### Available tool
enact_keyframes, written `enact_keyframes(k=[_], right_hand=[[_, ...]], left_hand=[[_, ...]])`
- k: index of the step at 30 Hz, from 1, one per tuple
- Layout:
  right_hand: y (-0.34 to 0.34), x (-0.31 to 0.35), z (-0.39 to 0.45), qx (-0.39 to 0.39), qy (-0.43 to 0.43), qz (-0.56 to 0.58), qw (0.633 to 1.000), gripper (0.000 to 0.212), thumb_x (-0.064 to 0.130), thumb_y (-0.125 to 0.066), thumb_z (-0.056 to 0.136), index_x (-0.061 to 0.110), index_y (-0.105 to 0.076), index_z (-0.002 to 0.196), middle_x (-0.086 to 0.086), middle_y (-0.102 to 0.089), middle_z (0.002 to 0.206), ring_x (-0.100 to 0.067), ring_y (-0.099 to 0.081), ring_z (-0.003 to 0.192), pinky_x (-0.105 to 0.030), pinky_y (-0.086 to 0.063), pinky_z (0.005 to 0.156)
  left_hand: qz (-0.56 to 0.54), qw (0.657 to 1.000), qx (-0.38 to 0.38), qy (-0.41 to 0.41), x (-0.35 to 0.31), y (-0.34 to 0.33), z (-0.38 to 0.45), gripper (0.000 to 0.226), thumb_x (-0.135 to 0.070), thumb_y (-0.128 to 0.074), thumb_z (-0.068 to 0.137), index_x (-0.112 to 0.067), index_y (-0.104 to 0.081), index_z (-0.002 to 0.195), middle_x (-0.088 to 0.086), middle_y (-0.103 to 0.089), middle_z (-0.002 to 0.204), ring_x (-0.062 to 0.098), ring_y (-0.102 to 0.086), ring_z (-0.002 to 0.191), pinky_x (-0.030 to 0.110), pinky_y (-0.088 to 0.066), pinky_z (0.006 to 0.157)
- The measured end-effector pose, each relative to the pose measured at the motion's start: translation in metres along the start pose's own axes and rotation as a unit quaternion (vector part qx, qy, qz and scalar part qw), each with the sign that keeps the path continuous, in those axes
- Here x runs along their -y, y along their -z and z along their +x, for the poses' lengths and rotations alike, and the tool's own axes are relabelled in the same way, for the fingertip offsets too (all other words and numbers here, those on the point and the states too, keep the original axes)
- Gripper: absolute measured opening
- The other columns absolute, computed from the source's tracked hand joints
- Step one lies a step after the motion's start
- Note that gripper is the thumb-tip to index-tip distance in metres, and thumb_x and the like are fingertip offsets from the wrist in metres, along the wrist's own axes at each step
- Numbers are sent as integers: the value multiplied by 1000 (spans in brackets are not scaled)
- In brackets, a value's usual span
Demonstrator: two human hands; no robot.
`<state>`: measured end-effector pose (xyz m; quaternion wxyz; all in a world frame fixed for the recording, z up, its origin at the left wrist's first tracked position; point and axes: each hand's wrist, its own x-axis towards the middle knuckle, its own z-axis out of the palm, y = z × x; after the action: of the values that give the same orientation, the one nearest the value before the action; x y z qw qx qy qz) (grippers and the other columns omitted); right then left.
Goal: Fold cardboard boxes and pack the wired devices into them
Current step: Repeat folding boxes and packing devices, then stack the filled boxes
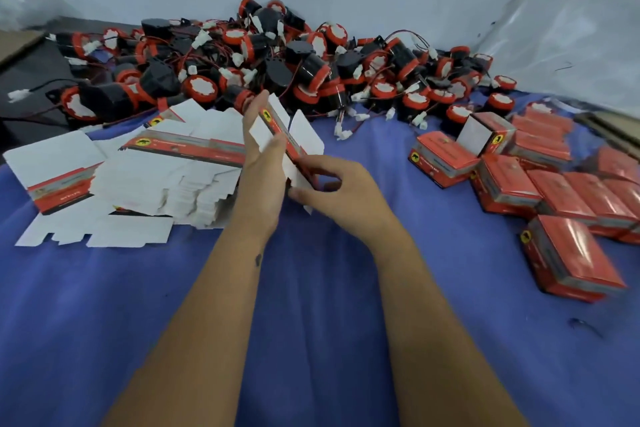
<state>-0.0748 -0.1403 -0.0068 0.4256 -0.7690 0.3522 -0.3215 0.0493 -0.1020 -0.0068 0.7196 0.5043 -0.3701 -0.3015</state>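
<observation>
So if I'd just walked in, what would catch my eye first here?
Probably the big heap of red-and-black wired devices piled against the back wall. Next, both hands at the centre, the left hand and right hand, holding a flat box over the blue cloth, with finished red boxes stacked on the right.

I could read no words: print on the flat box blanks (180, 146) at left and folded boxes (446, 159) at right was blurred.

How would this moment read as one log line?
step: folding | both hands: left hand and right hand grip flat box | packed boxes: right
</observation>
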Motion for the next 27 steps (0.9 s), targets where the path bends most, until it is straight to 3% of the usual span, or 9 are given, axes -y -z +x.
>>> enact_keyframes(k=[4,11,14,17,19,21,23,25,27], right_hand=[[-1,-1,-4,-42,29,-77,996,16,15,-67,90,23,-75,102,5,-74,77,-2,-66,80,-19,-51,77],[-1,-5,-3,-201,53,-173,963,17,15,-48,100,9,-63,95,-3,-58,69,-24,-50,63,-45,-44,60],[4,-2,-2,-294,-10,-104,950,19,15,-49,97,15,-62,83,3,-62,70,-18,-56,66,-40,-47,62],[16,1,0,-361,-67,37,929,25,13,-51,95,26,-62,77,7,-68,73,-10,-68,70,-34,-56,66],[21,1,0,-383,-87,119,912,20,9,-51,93,17,-67,85,2,-71,76,-13,-71,66,-34,-59,62],[23,3,0,-386,-83,162,904,17,7,-53,92,12,-69,87,1,-72,75,-11,-70,63,-25,-55,55],[22,7,-2,-357,-54,209,909,16,10,-57,95,15,-69,85,7,-70,73,-7,-66,63,-21,-52,55],[21,8,-3,-290,-9,237,927,10,23,-60,97,19,-69,100,11,-71,91,-3,-66,80,-22,-53,70],[19,7,-4,-218,21,223,950,36,38,-62,91,29,-59,126,9,-61,128,-2,-57,116,-26,-48,96]], left_hand=[[0,1000,9,7,3,13,7,39,-44,-41,94,-48,-48,132,-6,-56,140,18,-57,124,48,-55,93],[54,995,61,-50,6,17,1,41,-44,-38,99,-41,-43,140,-4,-33,157,6,-47,130,21,-51,88],[190,966,119,-128,10,20,-2,62,-42,-60,92,-34,-34,148,-18,-8,163,-8,-9,147,6,-22,109],[365,898,195,-151,18,17,-3,105,-43,-86,70,-45,-13,145,-19,-10,162,1,0,150,11,-6,114],[375,889,201,-168,20,14,-2,105,-36,-88,69,-46,-15,144,-19,-18,158,7,-8,151,23,-11,120],[325,909,173,-197,19,14,0,85,-34,-80,81,-40,-28,147,-15,-34,152,10,-26,146,29,-24,120],[318,909,131,-233,16,16,0,73,-40,-69,89,-34,-31,151,-22,-40,141,0,-35,136,17,-27,113],[270,930,106,-225,10,14,-2,66,-44,-64,92,-31,-34,150,-24,-44,138,-3,-38,133,17,-32,109],[144,970,99,-167,3,9,-8,56,-45,-61,92,-38,-41,144,-25,-54,136,1,-47,131,20,-42,103]])
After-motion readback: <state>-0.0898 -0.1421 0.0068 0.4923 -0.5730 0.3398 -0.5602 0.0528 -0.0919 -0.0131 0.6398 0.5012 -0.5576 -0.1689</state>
